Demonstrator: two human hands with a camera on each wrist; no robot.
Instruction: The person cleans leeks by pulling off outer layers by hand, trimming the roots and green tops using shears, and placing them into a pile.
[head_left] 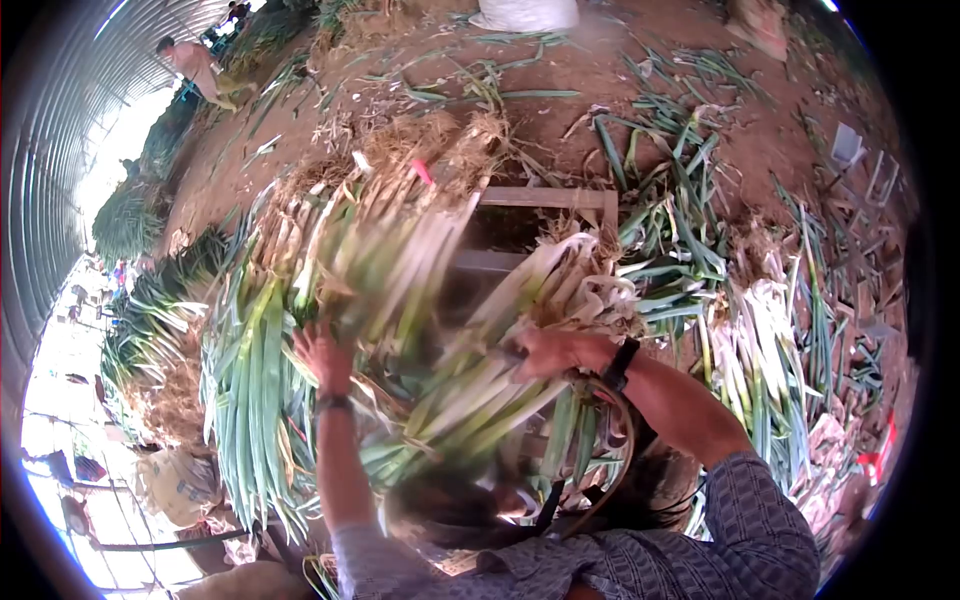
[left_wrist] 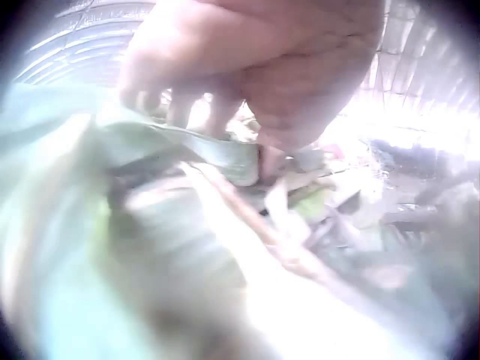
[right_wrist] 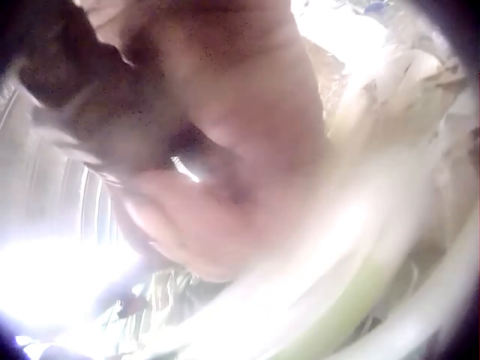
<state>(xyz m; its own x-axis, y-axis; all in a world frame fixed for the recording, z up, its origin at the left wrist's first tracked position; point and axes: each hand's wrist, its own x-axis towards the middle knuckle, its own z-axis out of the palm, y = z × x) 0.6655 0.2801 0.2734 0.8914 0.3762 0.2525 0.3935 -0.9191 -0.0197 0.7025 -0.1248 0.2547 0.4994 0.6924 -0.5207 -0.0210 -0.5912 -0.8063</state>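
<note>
Long green onions with white stalks and stringy roots lie heaped in front of the person. The left hand [head_left: 322, 355] is over the green leaves [head_left: 255, 370] at the left of the heap, its fingers spread. In the left wrist view its fingertips come down at a broad leaf [left_wrist: 176, 146]. With curled fingers the right hand [head_left: 560, 352] holds at the pale green onions [head_left: 490, 385] in the middle, and its wrist bears a dark band. Blurred stalks pass close by the right hand [right_wrist: 247, 150] in its wrist view. Another bunch of stalks [head_left: 400, 265] between the hands is smeared by motion.
A wooden frame [head_left: 550, 197] stands beyond the heap. More green onions [head_left: 760, 340] lie at the right, and loose leaves [head_left: 690, 200] are strewn over the brown ground [head_left: 560, 120]. A white sack [head_left: 525, 14] is at the far side. Another person [head_left: 195, 70] is at the far left.
</note>
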